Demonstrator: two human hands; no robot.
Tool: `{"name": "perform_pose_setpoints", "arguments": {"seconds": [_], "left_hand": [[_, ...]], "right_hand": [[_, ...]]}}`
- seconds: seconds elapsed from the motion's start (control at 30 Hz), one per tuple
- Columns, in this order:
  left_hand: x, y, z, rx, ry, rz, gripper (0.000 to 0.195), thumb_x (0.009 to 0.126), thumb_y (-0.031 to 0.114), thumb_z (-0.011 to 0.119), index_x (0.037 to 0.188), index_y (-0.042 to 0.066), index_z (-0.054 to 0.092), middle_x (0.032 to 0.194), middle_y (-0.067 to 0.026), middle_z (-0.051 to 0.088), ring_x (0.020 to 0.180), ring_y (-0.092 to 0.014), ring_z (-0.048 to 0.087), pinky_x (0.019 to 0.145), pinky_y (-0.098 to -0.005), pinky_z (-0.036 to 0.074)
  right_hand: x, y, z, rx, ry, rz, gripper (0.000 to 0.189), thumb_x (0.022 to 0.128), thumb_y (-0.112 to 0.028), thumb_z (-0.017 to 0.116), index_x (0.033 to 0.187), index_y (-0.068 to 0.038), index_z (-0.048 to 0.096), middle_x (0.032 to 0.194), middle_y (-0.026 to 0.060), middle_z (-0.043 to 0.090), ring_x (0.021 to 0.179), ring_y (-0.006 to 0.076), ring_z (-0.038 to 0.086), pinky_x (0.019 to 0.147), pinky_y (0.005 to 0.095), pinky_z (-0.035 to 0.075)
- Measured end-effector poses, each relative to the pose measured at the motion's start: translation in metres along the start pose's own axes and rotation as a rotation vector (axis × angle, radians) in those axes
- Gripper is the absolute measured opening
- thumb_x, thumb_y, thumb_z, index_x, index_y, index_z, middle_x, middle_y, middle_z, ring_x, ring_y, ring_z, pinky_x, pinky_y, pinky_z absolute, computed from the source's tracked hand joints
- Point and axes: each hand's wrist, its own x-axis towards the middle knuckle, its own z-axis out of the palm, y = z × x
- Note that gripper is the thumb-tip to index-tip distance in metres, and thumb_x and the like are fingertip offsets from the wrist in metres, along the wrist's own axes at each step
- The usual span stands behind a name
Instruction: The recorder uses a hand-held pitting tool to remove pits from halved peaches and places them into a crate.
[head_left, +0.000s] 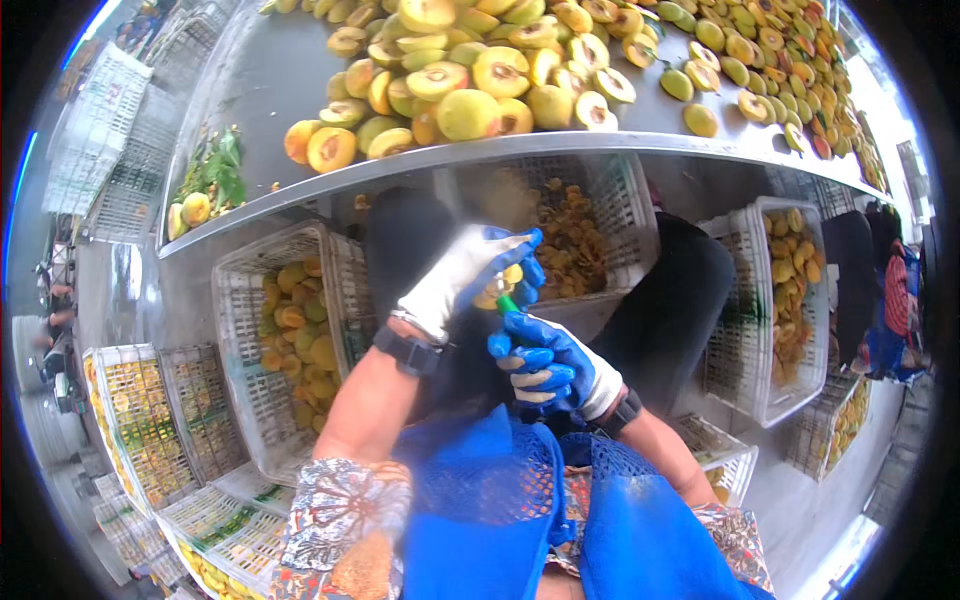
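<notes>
My left hand (476, 270), in a white glove with a blue coated palm, is curled around a piece of yellow peach (513, 276). My fingers hide most of the fruit. Just below it, my right hand (544, 367), gloved the same way, grips a tool by its green handle (506, 304). The tool's head meets the fruit and is too blurred to make out. Both hands are over my lap, in front of a crate (634, 225) that holds orange-brown peach scraps (574, 240).
A metal table (262, 90) with a raised rim carries heaped peach halves (469, 82) and a leafy sprig (225, 169). Left of my legs is a crate (240, 360) of peach pieces. Another filled crate (757, 315) is on the right, with a person (896, 300) beyond it.
</notes>
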Motion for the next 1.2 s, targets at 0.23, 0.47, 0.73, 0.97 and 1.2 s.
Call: {"name": "perform_pose_setpoints", "arguments": {"seconds": [0.23, 0.47, 0.73, 0.97, 1.2], "left_hand": [[0.016, -0.001, 0.017, -0.283, 0.112, 0.23, 0.047, 0.096, 0.043, 0.056, 0.088, -0.002, 0.067, 0.072, -0.012, 0.066, 0.06, -0.02, 0.063, 0.055, -0.0309, 0.052], [0.041, -0.021, 0.005, -0.072, 0.518, 0.492, 0.041, 0.099, 0.036, 0.053, 0.101, -0.004, 0.066, 0.085, -0.0143, 0.07, 0.073, -0.023, 0.068, 0.065, -0.0348, 0.057], [-0.081, 0.03, -0.024, -0.07, 0.691, 0.782, 0.044, 0.101, 0.035, 0.049, 0.105, -0.006, 0.064, 0.089, -0.0131, 0.07, 0.077, -0.021, 0.067, 0.071, -0.0333, 0.055], [-0.168, 0.026, -0.147, 1.045, 1.479, 0.506, 0.039, 0.09, 0.022, 0.069, 0.122, 0.001, 0.061, 0.114, -0.0142, 0.066, 0.1, -0.024, 0.063, 0.086, -0.0358, 0.051], [-0.054, 0.106, -0.136, 1.249, 1.116, 0.174, 0.059, 0.084, 0.047, 0.067, 0.124, 0.005, 0.058, 0.113, -0.017, 0.067, 0.105, -0.034, 0.063, 0.091, -0.0413, 0.048]], "right_hand": [[0.022, -0.002, -0.018, 0.414, -0.516, -0.052, 0.046, 0.104, -0.039, 0.037, 0.115, 0.002, 0.057, 0.066, -0.0003, 0.048, 0.047, 0.009, 0.047, 0.035, 0.0253, 0.038], [-0.007, -0.019, 0.003, 0.055, -0.261, -0.31, 0.041, 0.103, -0.038, 0.043, 0.107, 0.0, 0.058, 0.063, -0.0053, 0.044, 0.039, 0.0044, 0.039, 0.036, 0.0226, 0.036], [-0.011, -0.057, -0.056, -1.913, 1.199, -0.654, 0.039, 0.092, -0.029, 0.056, 0.117, 0.002, 0.053, 0.095, 0.0282, 0.065, 0.093, 0.0451, 0.062, 0.079, 0.0513, 0.048], [-0.005, -0.044, -0.036, -1.839, 1.192, -0.415, 0.045, 0.092, -0.031, 0.055, 0.125, 0.0, 0.053, 0.102, 0.03, 0.064, 0.098, 0.0434, 0.062, 0.081, 0.0457, 0.049], [-0.009, -0.044, -0.041, -1.763, 1.239, -0.406, 0.05, 0.093, -0.035, 0.054, 0.13, -0.001, 0.048, 0.101, 0.0277, 0.065, 0.097, 0.0425, 0.063, 0.082, 0.0478, 0.049]]}}
